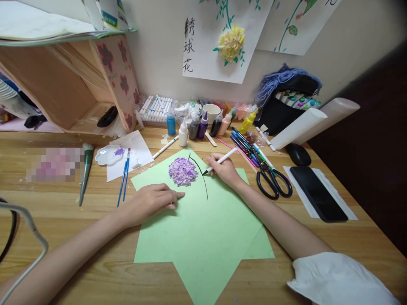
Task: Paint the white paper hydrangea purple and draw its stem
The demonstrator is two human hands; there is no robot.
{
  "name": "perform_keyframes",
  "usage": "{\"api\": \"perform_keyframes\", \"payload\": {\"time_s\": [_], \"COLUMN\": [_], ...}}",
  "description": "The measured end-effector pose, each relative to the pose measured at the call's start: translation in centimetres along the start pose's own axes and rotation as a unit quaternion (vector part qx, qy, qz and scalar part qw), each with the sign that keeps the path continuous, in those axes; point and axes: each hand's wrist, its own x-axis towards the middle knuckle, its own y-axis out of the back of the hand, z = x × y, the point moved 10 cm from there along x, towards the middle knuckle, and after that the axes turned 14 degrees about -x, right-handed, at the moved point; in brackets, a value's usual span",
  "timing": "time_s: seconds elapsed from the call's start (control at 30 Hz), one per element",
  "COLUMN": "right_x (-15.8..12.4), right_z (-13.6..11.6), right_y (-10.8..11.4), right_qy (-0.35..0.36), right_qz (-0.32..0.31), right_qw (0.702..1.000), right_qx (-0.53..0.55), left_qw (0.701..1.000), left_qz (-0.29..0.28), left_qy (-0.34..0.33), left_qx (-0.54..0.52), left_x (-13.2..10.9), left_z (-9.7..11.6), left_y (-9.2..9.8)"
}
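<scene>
A light green star-shaped paper [206, 237] lies on the wooden table. Near its top is a round cluster of purple and white bits [182, 171], and a thin black curved line [205, 186] runs down to the right of it. My right hand [222, 167] is closed around a white marker [225, 156], its dark tip at the black line. My left hand [159, 199] lies flat on the paper below the cluster, index finger stretched out, holding nothing.
Scissors [273, 180] and several pens [243, 146] lie right of the paper, beyond them a phone [318, 192] and a mouse [298, 154]. Paint bottles [202, 127] line the back. Two blue brushes [124, 178], a palette [108, 156] and a green-handled brush [85, 173] lie left.
</scene>
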Motion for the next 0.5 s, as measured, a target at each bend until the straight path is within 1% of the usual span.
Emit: {"api": "perform_keyframes", "payload": {"time_s": [0.37,0.5], "right_x": [-0.17,-0.07], "right_z": [-0.25,-0.16], "right_y": [-0.16,0.12], "right_qy": [0.008,0.009], "right_qz": [-0.012,0.005], "right_qw": [1.000,1.000], "right_qx": [-0.006,-0.004], "left_qw": [1.000,1.000], "left_qz": [-0.012,-0.008], "left_qy": [0.004,0.003], "left_qx": [0.009,0.002], "left_x": [-0.09,-0.07], "left_z": [0.01,0.02], "left_y": [-0.20,-0.12]}}
